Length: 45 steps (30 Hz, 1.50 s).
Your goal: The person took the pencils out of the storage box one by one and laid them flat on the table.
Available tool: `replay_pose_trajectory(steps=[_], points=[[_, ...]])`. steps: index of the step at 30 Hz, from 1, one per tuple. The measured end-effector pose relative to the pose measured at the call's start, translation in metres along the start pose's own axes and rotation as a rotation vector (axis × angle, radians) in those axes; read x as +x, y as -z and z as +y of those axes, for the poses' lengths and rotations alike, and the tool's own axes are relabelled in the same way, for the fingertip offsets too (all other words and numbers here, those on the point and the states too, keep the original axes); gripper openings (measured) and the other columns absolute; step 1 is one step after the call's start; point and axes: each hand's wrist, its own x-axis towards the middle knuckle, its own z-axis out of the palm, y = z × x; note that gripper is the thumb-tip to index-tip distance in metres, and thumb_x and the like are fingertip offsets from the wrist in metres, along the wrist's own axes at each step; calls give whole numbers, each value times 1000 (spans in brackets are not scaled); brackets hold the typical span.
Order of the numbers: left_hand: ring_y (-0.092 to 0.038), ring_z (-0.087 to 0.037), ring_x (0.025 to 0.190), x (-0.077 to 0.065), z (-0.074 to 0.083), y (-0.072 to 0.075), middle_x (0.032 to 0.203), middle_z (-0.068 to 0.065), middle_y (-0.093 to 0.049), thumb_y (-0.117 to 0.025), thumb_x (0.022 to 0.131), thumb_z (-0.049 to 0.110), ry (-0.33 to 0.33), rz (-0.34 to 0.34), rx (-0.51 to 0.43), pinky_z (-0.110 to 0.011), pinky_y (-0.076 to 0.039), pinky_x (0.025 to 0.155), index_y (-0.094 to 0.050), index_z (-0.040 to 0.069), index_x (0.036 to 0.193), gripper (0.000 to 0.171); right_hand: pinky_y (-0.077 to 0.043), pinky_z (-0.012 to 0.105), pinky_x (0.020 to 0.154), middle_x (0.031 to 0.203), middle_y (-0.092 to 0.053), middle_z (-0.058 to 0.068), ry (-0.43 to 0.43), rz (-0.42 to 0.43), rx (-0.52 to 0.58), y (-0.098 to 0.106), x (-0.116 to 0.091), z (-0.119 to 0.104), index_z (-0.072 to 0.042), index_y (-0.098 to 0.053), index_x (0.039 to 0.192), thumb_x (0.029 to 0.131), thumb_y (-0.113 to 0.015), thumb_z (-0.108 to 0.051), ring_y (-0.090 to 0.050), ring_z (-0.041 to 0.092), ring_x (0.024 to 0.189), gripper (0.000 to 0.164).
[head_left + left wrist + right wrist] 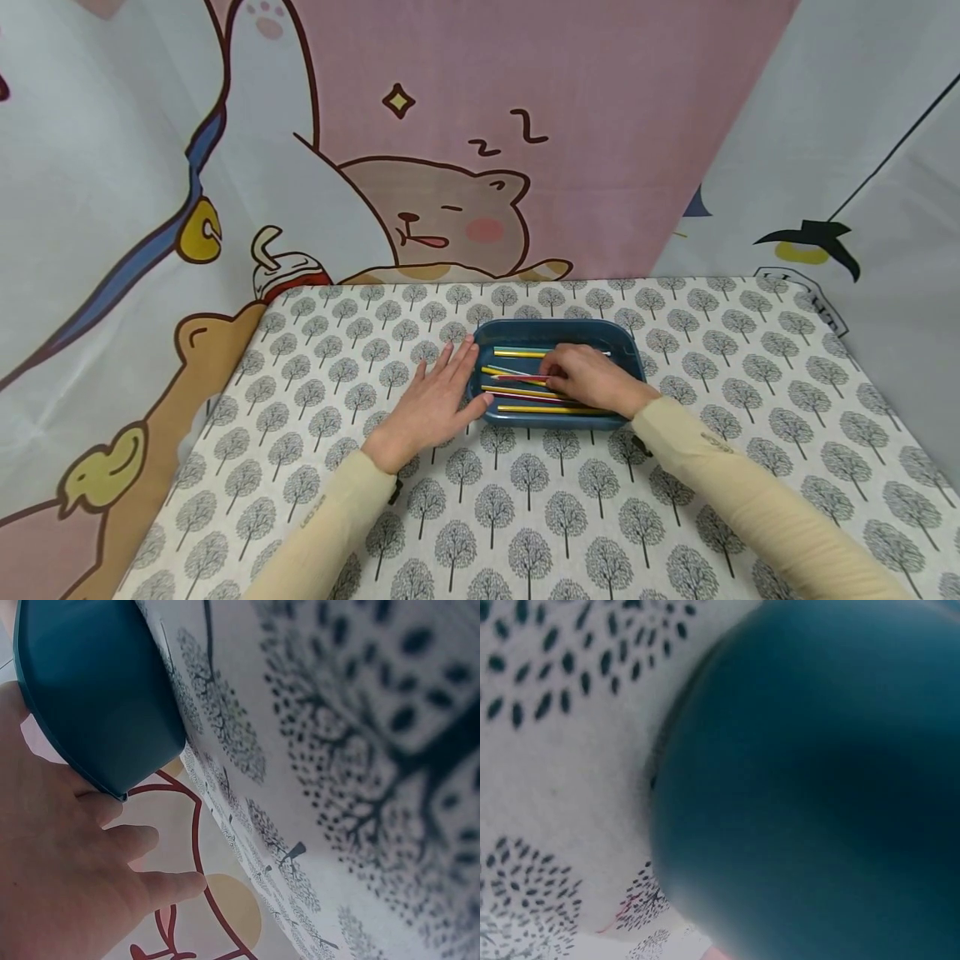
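A blue plastic bin [555, 422] with rounded corners holds several pencils, among them a yellow pencil [543, 409] along its near side. My right hand [592, 375] reaches over the bin's right end and pinches a red pencil [519, 377] between thumb and fingers. At the bin's left end, my left hand [431, 408] rests against the rim with its fingers straight and spread. In the left wrist view, the fingers of the left hand [67, 855] lie along the outside of the bin [97, 690]. The bin's outer wall [802, 787] fills most of the right wrist view and hides the right hand's grip.
A white cloth with printed grey trees covers the table [525, 533]. Behind it hangs a curtain [600, 125] with cartoon animals, reaching down to the table's far edge. More curtain hangs along the left and right sides.
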Motion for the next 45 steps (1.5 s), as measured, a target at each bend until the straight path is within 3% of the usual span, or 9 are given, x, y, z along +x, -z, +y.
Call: replay_pose_trajectory(steps=[10,20,35,45], points=[[-15,-35,158,1,0,-2,174,-5,-9,-43,107,58,-1,14,-11,-70,-20,120,-14,10,167,82,-54,38,78,100,-66,-5,-27,78,2,13,-9,-8,-16,-77,109,99,-72,-16,-62,11,86,11],[-15,-35,158,0,0,-1,174,-6,-11,-43,107,57,0,17,-25,-70,-19,120,-14,10,167,82,-54,37,76,101,-68,-5,23,184,-5,29,-23,-15,-15,-77,110,98,-73,-13,-62,11,86,13],[-13,-34,158,-1,1,-1,174,-4,-8,-41,106,60,7,9,-21,-69,-20,120,-13,10,167,84,-56,42,84,109,-70,-3,48,258,-14,54,-52,-25,-14,-77,113,99,-72,-13,-66,14,96,15],[-12,-33,158,-1,1,-1,174,-3,-6,-35,106,64,0,3,-14,-69,-21,120,-11,10,167,85,-53,38,74,104,-66,-5,46,311,-44,63,-71,-21,-14,-77,113,98,-72,-11,-62,10,86,16]])
